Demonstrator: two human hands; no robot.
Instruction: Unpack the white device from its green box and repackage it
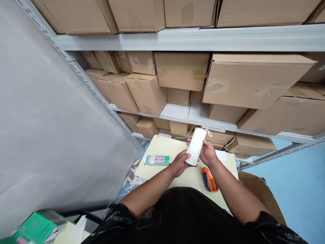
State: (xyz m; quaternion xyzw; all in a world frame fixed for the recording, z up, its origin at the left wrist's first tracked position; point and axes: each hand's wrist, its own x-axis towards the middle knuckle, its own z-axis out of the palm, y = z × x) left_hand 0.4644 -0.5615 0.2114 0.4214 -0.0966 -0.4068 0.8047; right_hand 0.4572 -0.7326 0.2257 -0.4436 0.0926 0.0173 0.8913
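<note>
Between both hands I hold a white cylinder with a small loop strap (196, 146), tilted above the table; its exact kind does not show. My left hand (180, 163) grips its lower left side, thumb on the front. Round the right side of the cylinder wraps my right hand (208, 152), with some fingers hidden behind it. To the left on the pale yellow table (162, 145) lies a green box with a pink item in its window (157, 160). Below my right hand sits an orange and blue label gun (209, 179).
Metal shelving (177, 40) with several cardboard boxes (254, 81) rises behind the table. A grey wall (63, 135) stands left. An open carton (264, 193) is at right, paper scraps (133, 179) on the floor, green packages (38, 223) at lower left.
</note>
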